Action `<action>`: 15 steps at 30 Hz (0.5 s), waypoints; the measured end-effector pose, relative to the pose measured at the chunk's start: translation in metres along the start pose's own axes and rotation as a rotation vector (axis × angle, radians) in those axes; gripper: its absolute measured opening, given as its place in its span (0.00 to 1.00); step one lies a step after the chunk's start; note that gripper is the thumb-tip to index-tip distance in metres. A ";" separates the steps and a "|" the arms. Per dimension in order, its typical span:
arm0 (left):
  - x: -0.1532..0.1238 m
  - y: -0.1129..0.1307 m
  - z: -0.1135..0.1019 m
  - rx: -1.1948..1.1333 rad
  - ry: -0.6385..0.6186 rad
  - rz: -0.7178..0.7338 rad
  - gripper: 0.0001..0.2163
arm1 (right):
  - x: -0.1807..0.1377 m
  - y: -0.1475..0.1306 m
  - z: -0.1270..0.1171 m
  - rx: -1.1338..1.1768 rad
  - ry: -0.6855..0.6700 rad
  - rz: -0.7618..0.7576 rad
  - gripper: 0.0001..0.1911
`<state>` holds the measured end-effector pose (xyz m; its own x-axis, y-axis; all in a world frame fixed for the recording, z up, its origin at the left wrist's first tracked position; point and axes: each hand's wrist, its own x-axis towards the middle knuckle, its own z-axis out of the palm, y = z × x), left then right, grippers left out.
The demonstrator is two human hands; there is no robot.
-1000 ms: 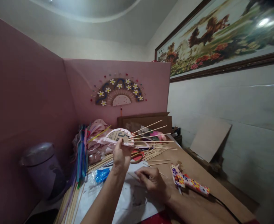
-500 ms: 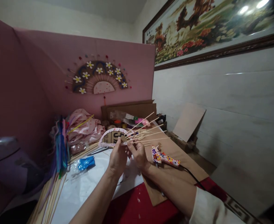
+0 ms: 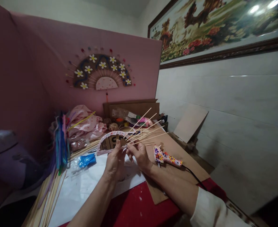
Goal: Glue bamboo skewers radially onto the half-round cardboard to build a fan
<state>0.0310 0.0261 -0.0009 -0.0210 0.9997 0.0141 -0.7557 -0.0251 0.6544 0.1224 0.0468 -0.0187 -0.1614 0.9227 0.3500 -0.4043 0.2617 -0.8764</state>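
Left hand (image 3: 114, 160) holds half-round cardboard piece (image 3: 108, 143) above the table, thumb flat on its face near the straight edge, the other fingers mostly hidden. Cardboard is bare brown with dark printed lettering; curved edge wrapped in pale pinkish fabric trim (image 3: 108, 135), puckered look. Thin round wooden sticks (image 3: 141, 118) spread out from the right end of the piece, smooth, straight, light-coloured, pointing up and right. Right hand (image 3: 140, 155) at that same end, thumb and fingers drawn in narrow by the lower stick ends; can't tell if they grip a stick or the card edge. Both hands close together, piece between them.

Below: white paper (image 3: 82, 189), flat, smooth, over red cloth (image 3: 139, 206). Crinkled blue plastic packet (image 3: 87, 160) on the paper, left of the left hand. Glue gun (image 3: 167, 157) in floral pattern lies right of the right hand on a flat brown cardboard sheet (image 3: 188, 164), thin black cord (image 3: 193, 174) trailing. Left side: long blue, purple and green strips (image 3: 60, 148), rumpled pink cloth (image 3: 85, 124), bundle of long pale sticks (image 3: 46, 205). Behind: round twine ball (image 3: 113, 126); pink panel (image 3: 143, 69) bearing half-round fan (image 3: 107, 83) with white flowers
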 end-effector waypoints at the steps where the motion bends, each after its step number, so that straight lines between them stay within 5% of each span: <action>1: -0.001 -0.001 0.000 -0.002 0.001 -0.001 0.14 | 0.001 0.001 0.000 0.013 0.012 0.001 0.16; 15: 0.003 -0.009 -0.005 0.017 0.047 0.054 0.13 | 0.001 0.000 0.000 0.034 0.022 0.029 0.11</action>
<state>0.0338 0.0296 -0.0104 -0.0927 0.9956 0.0150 -0.7411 -0.0790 0.6667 0.1226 0.0482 -0.0183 -0.1536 0.9358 0.3172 -0.4303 0.2257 -0.8740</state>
